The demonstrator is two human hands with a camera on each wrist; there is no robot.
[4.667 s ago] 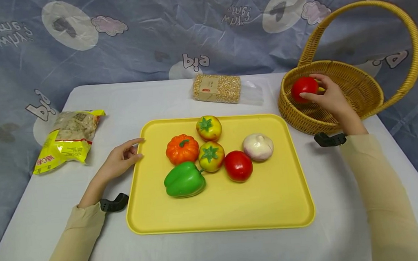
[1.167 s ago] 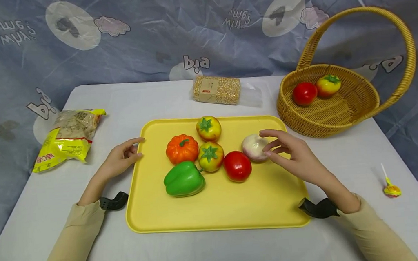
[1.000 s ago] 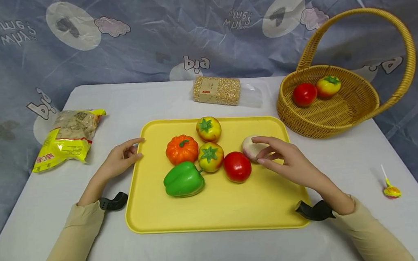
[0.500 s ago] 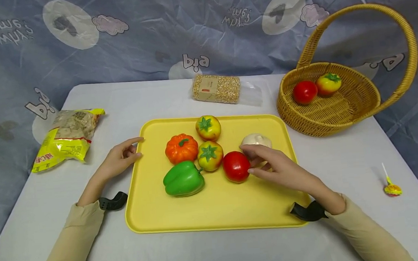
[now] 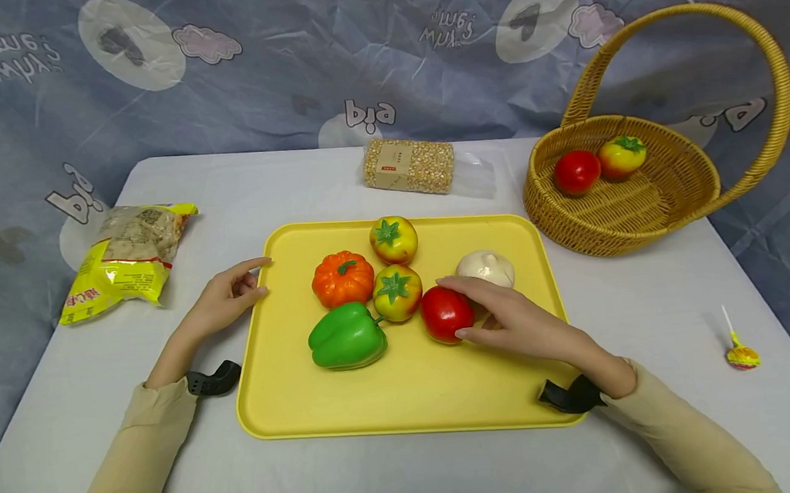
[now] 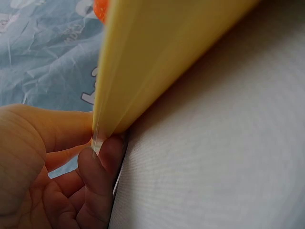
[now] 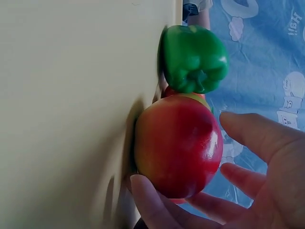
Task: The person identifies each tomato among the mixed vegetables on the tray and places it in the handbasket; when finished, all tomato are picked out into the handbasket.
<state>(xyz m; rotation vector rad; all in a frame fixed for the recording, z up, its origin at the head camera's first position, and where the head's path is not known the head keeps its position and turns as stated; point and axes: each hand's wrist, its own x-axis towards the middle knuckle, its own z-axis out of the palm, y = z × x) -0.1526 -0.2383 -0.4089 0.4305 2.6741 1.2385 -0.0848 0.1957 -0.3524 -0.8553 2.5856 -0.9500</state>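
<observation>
Head view: on tray (image 5: pixel 407 400), long axis left-right, spread right hand (image 5: pixel 512 321) about near-round red tomato (image 5: pixel 442 316), pointing unclear. Left wrist view: left hand (image 6: pixel 50 191) loosely bent against rim. Right wrist view: yellowish flank toward tray, unseen from head.

Ylw bag (image 5: pixel 128 261) far L | grain pk (image 5: pixel 411 166) back ctr | lollipop (image 5: pixel 743 357) R | bl drape (image 5: pixel 270 78) bhnd

Glossy red fruit (image 5: pixel 444 314) on yellow tray (image 5: pixel 407 400)
</observation>
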